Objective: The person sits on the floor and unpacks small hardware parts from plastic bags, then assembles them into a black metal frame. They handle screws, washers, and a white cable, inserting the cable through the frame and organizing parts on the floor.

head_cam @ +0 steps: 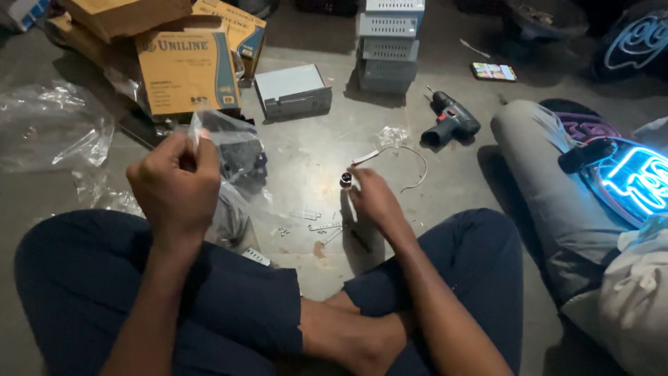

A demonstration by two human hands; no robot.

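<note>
Left hand: raised above the lap, fingers pinched shut on the top edge of a clear plastic bag, which hangs just beyond them with something dark inside.

Right hand: lowered to the floor, fingers closed around a small dark round part at their tips.

Loose metal brackets and screws: on the floor just left of the right fingers.

Thin curved strip: lying just past the right fingertips.

Cordless drill: farther out, right of the strip, on its side.

Grey metal box: beyond the bag, open face up.

Yellow cardboard carton: directly beyond the left fingers, others piled behind it.

Stack of grey vented metal housings: farthest back.

Another person's grey-trousered leg: well right of the right hand, a glowing blue neon sign beside it.
</note>
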